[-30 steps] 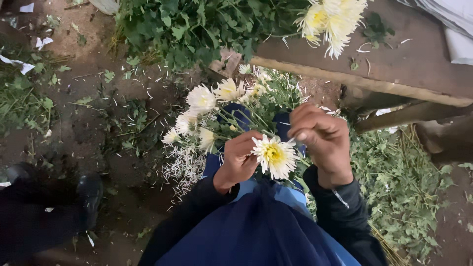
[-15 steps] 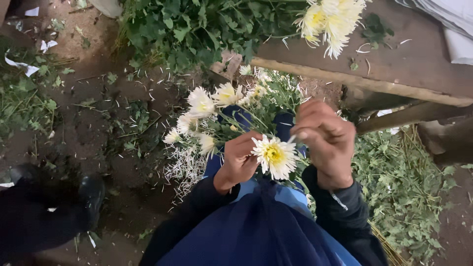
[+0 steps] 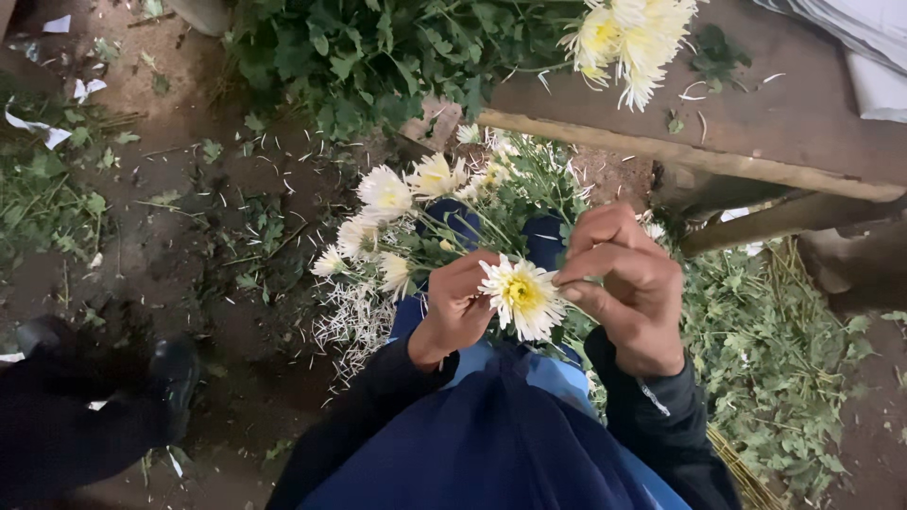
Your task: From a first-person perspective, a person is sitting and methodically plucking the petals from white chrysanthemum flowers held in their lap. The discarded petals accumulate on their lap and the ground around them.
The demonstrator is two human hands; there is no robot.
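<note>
My left hand (image 3: pixel 460 310) grips the stem just under a white daisy-like flower with a yellow centre (image 3: pixel 521 296), held in front of my dark blue sleeves. My right hand (image 3: pixel 625 285) curls over the flower's right edge, its fingertips pinching at the petals. Beyond my hands a loose bunch of the same white and yellow flowers (image 3: pixel 408 222) with green stems lies below, over the ground. Plucked white petals (image 3: pixel 351 326) are scattered under the bunch.
A wooden bench or table (image 3: pixel 756 123) runs across the upper right, with another bunch of pale yellow flowers (image 3: pixel 631 42) on it. Leafy green cuttings (image 3: pixel 765 359) cover the ground at right and top. Another person's dark shoe (image 3: pixel 170 373) stands at lower left.
My right hand's fingers have shifted slightly along the flower's edge; the flower and my left hand stay in nearly the same place.
</note>
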